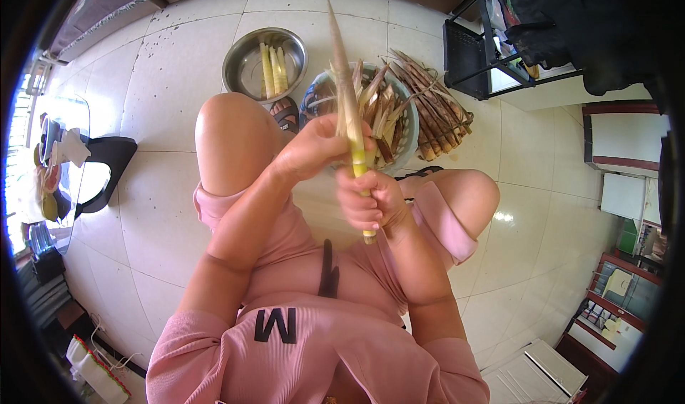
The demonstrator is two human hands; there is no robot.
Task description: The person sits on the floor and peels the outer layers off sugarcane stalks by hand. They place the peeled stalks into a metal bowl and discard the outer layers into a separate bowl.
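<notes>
A long, tapered bamboo shoot (pixel 345 83) points up and away from me, its husk still around the upper part and its lower part bare and yellow-green. My right hand (pixel 372 199) is wrapped around the bare lower stem, with the cut end showing below the fist. Higher up, my left hand (pixel 326 141) grips the shoot where the pale husk meets the bare section. Behind both hands is a light-blue plastic basket (pixel 412 136) heaped with loose husks (pixel 382 109). The hands hide part of its near side.
A stainless steel bowl (pixel 235 67) holding several peeled shoots (pixel 274 72) stands left of the basket. To the right lies a tied bundle of unpeeled shoots (pixel 436 109). Beyond it stands a black rack (pixel 465 61). My knees flank the hands above a tiled floor (pixel 160 115).
</notes>
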